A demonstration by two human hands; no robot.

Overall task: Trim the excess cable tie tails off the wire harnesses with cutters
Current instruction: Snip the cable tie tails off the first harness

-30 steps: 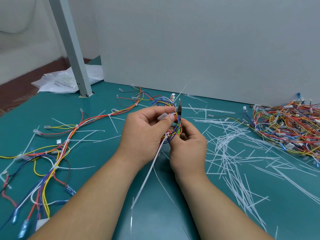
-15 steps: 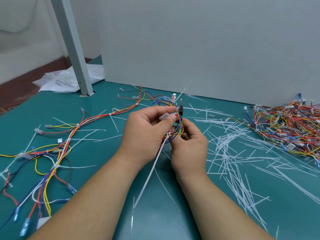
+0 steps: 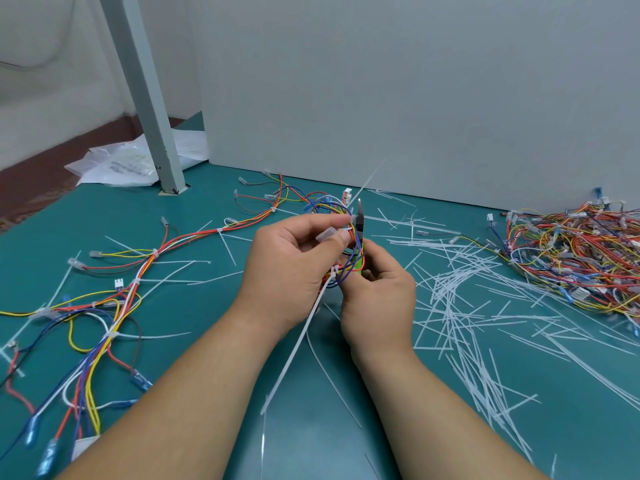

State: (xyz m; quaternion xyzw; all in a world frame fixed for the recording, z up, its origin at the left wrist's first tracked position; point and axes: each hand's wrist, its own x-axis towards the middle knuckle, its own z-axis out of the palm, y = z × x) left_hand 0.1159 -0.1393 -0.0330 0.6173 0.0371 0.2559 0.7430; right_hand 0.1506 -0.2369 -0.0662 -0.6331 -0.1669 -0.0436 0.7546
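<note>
Two bare hands meet over the middle of the tabletop, both busy with one wire harness. The left hand pinches a looped bunch of its coloured wires between thumb and curled fingers; the rest of that harness trails off leftward across the tabletop. The right hand is curled round the green handles of the cutters, whose steel nose stands nearly upright, just beside the left fingertips. Whether the blades are parted I cannot tell.

Two uncut tails show on the held bunch. The upper tail rises from a tie head right at the cutter nose, slanting up and to the right, away from the person. The lower tail hangs from a tie at the heel of the left hand, its long axis running down and leftward between the forearms. Judging by this, the upper tail looks next: the blades sit at its root, and the cut should cross it close to the head, clear of the wires. Trimmed tails litter the tabletop to the right, before a pile of harnesses.
</note>
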